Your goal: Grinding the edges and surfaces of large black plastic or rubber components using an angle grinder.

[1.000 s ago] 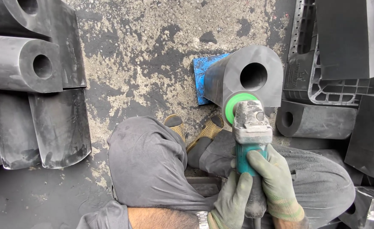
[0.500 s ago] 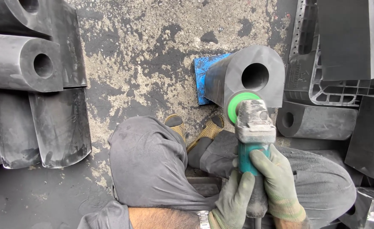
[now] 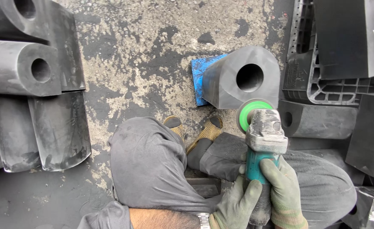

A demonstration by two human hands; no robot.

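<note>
Both my gloved hands grip a teal and grey angle grinder (image 3: 263, 144). My left hand (image 3: 233, 208) wraps the lower part of its body; my right hand (image 3: 285, 193) holds the handle just beside it. The grinder's green disc (image 3: 248, 111) touches the lower front edge of a dark grey rubber block with a round hole (image 3: 238, 82). That block rests tilted on a blue pad (image 3: 198, 78) on the stained concrete floor. My knees in grey trousers (image 3: 148, 165) fill the lower middle.
Several similar grey rubber blocks (image 3: 21, 68) are stacked at the left. More blocks (image 3: 318, 121) and a black plastic pallet (image 3: 322, 85) crowd the right. My sandalled feet (image 3: 208, 129) sit just below the blue pad. Bare patchy floor (image 3: 144, 51) lies between the stacks.
The grinder has shifted very slightly; its disc stays against the block's lower edge. Both hands keep the same grip.
</note>
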